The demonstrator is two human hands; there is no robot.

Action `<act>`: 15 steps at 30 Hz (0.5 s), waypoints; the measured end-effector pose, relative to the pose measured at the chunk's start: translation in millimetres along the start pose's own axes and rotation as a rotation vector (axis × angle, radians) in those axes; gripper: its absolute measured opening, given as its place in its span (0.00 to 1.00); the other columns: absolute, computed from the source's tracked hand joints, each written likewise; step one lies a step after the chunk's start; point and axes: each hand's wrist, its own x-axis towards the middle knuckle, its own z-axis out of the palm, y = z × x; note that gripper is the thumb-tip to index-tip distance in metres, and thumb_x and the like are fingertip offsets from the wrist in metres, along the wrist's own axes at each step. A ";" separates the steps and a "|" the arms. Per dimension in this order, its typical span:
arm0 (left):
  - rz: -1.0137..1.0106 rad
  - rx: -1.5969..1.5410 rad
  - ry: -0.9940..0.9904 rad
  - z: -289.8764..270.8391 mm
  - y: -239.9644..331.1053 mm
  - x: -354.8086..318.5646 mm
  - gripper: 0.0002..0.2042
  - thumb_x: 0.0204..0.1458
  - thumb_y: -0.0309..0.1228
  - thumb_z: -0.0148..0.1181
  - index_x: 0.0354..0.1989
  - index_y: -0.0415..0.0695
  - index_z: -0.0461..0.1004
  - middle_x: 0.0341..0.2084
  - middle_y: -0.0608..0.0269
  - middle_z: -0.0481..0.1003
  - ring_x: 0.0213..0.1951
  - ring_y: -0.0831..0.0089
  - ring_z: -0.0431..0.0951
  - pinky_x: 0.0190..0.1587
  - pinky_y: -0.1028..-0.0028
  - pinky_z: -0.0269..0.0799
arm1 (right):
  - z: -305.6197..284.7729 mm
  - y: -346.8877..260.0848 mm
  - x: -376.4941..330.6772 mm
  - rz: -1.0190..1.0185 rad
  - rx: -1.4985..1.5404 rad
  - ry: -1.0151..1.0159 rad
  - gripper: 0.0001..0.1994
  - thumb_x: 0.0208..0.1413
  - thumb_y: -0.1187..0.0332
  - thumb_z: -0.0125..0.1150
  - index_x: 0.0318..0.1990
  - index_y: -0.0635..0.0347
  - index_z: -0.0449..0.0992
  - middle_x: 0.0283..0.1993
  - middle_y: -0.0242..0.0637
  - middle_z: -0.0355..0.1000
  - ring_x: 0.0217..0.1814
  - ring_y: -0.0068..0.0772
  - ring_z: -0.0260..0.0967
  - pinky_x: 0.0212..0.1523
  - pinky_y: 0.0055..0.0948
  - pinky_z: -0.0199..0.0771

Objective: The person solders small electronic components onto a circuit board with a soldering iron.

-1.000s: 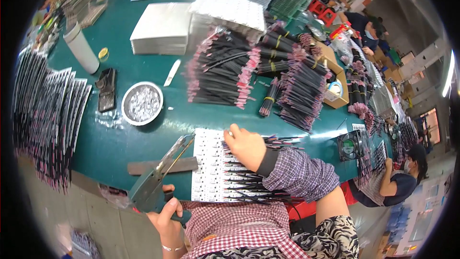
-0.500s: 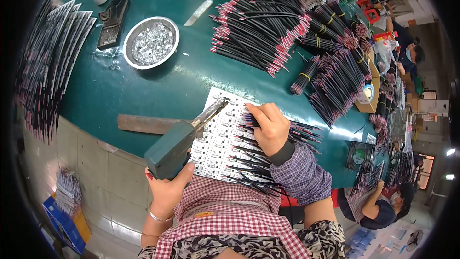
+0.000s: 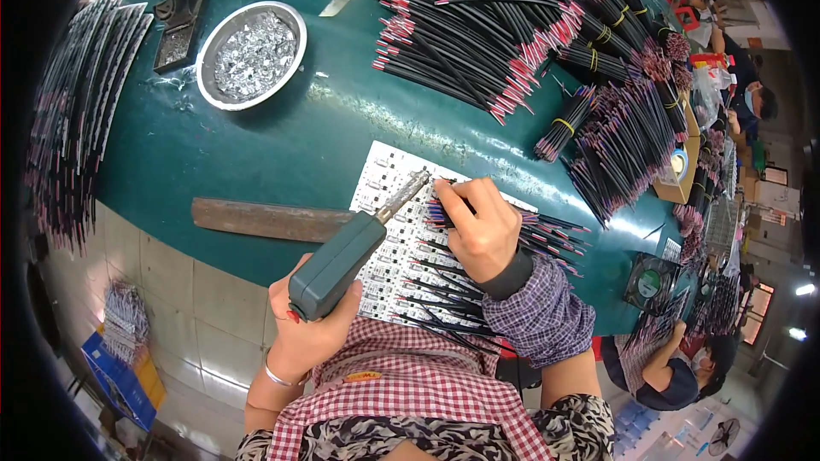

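Apparently soldering: left hand (image 3: pixel 318 314) grips iron (image 3: pixel 338 263), tip at board's (image 3: pixel 400 249) 12 o'clock; right hand (image 3: pixel 483 229), 2 o'clock, looks pinched on wires (image 3: pixel 555 237). Board flat on table (image 3: pixel 248 154). Next likely calls for steady tip contact.

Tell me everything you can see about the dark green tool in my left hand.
The dark green tool has a boxy, plastic-looking body and a slimmer, metal-looking front ending in a narrow tip. Your left hand grips it near the rear, hiding part of it. It slants forward and rightward, its tip over the white board; whether they touch is unclear.
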 end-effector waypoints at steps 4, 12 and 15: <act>0.031 0.035 -0.030 2.5 -3.8 0.0 0.06 0.43 0.18 0.66 0.31 0.36 0.77 0.24 0.59 0.74 0.22 0.71 0.75 0.26 0.74 0.69 | -0.6 -0.6 0.5 -0.005 -0.011 -0.016 0.18 0.37 0.79 0.61 0.42 0.65 0.78 0.31 0.34 0.66 0.33 0.33 0.68 0.29 0.29 0.71; 0.017 0.107 -0.081 0.1 3.9 2.2 0.05 0.44 0.18 0.65 0.31 0.36 0.77 0.25 0.59 0.74 0.22 0.72 0.75 0.26 0.75 0.68 | -0.7 -1.5 0.1 -0.008 -0.021 -0.025 0.18 0.38 0.79 0.60 0.42 0.67 0.78 0.30 0.34 0.64 0.32 0.32 0.67 0.29 0.29 0.71; 0.014 0.119 -0.083 0.2 6.3 2.6 0.05 0.45 0.19 0.65 0.31 0.36 0.77 0.25 0.59 0.74 0.22 0.72 0.75 0.26 0.75 0.69 | -1.3 -2.7 0.5 -0.011 -0.026 -0.030 0.18 0.38 0.79 0.60 0.42 0.67 0.78 0.30 0.34 0.64 0.32 0.32 0.67 0.29 0.28 0.71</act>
